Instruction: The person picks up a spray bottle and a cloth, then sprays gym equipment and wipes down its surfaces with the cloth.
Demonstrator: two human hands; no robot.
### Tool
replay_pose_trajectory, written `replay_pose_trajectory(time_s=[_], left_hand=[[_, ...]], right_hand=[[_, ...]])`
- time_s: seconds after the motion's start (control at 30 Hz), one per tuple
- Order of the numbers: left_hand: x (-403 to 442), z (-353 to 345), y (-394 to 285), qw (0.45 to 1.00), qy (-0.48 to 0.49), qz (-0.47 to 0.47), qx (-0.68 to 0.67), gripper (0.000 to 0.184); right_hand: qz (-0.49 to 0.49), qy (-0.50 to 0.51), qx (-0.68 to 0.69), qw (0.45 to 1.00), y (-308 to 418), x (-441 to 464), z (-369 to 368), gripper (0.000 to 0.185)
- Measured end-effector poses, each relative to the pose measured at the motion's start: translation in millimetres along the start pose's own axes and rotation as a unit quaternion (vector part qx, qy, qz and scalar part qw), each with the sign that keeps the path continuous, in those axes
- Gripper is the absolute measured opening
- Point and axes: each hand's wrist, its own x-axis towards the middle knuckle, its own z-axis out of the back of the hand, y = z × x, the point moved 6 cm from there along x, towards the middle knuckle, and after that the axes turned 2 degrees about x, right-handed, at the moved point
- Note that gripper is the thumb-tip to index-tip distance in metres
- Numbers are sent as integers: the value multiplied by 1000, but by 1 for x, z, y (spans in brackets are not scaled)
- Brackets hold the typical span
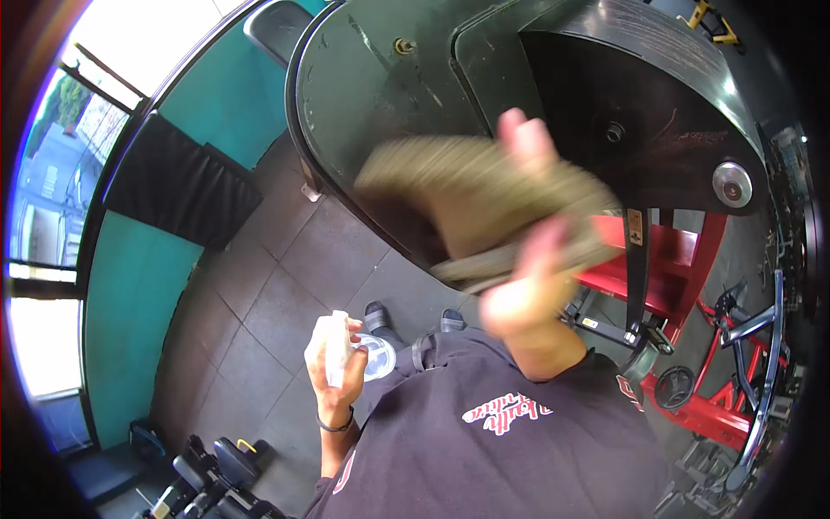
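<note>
My left hand (327, 359) is closed round the white head of a spray bottle (379, 357), held low in front of my body. The clear base of the bottle shows beside my fingers. In my right hand (519, 298) is an olive-brown cloth (493, 203), gripped between thumb and fingers. Hand and cloth are both smeared by motion. Behind the cloth stands the dark green and black housing of a gym machine (380, 95). The cloth overlaps the housing in view; I cannot tell whether they touch.
A red machine frame (674, 268) stands on the right, with more gym equipment (752, 337) beyond it. Black padded mats (181, 182) lean against the teal wall (138, 285) under windows. Dumbbell-like black equipment (225, 467) sits at lower left on the tiled floor (259, 311).
</note>
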Motion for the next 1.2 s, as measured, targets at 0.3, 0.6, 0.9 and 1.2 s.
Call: replay_pose_trajectory(time_s=[0.3, 0.6, 0.9, 1.2], left_hand=[[66, 37, 27, 992, 121, -30, -29, 36], [118, 42, 34, 961, 269, -52, -47, 37], [126, 52, 42, 951, 297, -44, -77, 33], [123, 34, 27, 944, 306, -94, -75, 33]], right_hand=[[254, 130, -471, 835, 0, 13, -45, 68], [157, 111, -477, 858, 1, -32, -70, 90], [107, 69, -431, 893, 18, -57, -82, 63], [96, 87, -455, 881, -13, 11, -57, 72]])
